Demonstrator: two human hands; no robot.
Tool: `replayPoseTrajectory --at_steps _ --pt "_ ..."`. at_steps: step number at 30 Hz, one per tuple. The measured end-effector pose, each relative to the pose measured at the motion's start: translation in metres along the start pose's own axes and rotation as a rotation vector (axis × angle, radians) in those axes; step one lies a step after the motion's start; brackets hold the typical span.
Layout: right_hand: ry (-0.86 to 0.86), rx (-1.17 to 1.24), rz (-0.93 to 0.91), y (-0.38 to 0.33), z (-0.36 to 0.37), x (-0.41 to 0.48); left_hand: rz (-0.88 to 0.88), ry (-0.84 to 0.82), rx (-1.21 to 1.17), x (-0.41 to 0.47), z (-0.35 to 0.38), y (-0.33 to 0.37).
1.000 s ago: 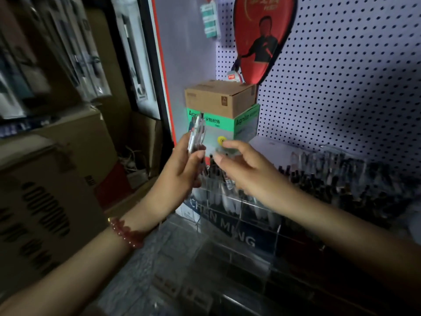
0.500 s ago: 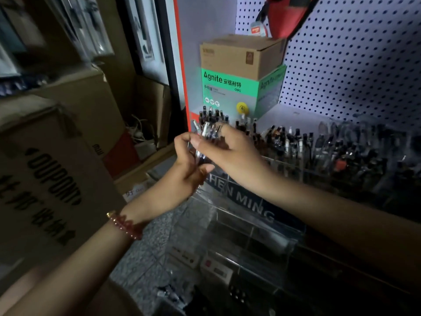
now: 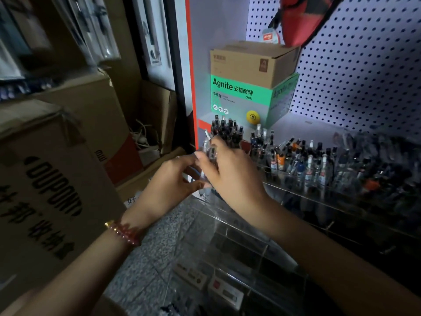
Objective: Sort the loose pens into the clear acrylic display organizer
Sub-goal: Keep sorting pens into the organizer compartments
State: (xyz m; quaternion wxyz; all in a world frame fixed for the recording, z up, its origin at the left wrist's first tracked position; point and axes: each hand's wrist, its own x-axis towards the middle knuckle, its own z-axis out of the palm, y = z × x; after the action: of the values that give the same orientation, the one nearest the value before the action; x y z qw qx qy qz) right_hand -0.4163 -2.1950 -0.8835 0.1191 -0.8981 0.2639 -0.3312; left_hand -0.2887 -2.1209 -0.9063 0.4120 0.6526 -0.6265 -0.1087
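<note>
A small bunch of clear-barrelled pens [image 3: 208, 147] stands upright between my two hands, at the left end of the clear acrylic organizer [image 3: 296, 197]. My right hand [image 3: 230, 172] curls round the bunch from the right, fingers over the tops. My left hand [image 3: 173, 179] pinches the lower part of the same bunch from the left; the barrels are mostly hidden by my fingers. The organizer's back row holds several upright pens [image 3: 307, 160] with dark caps. Its lower front tiers [image 3: 239, 242] are dim.
A green and white Agnite box [image 3: 241, 99] with a brown carton [image 3: 250, 62] on top stands behind the organizer against the pegboard [image 3: 364, 76]. Large cardboard boxes [image 3: 45, 179] crowd the left side. A red racket cover [image 3: 300, 17] hangs above. Grey speckled floor [image 3: 159, 247] lies below.
The bunch of pens came down from in front of the green box to the organizer's left end. My right hand closed round it, and my view tilted downward.
</note>
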Motion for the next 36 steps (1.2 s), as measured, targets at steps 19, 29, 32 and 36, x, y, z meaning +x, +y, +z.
replayPoseTrajectory --at_steps 19,29,32,36 --pt "-0.245 0.144 0.134 0.023 0.033 -0.008 -0.169 0.139 0.215 -0.003 0.006 -0.009" --pt "-0.265 -0.057 0.120 0.027 0.036 -0.024 -0.241 0.096 0.107 -0.005 0.011 -0.014" --pt "-0.255 -0.155 0.090 0.026 0.041 -0.028 -0.246 0.056 0.086 -0.004 0.017 -0.019" --pt "-0.269 -0.094 0.160 0.025 0.045 -0.025 -0.286 0.074 0.091 -0.003 0.019 -0.024"
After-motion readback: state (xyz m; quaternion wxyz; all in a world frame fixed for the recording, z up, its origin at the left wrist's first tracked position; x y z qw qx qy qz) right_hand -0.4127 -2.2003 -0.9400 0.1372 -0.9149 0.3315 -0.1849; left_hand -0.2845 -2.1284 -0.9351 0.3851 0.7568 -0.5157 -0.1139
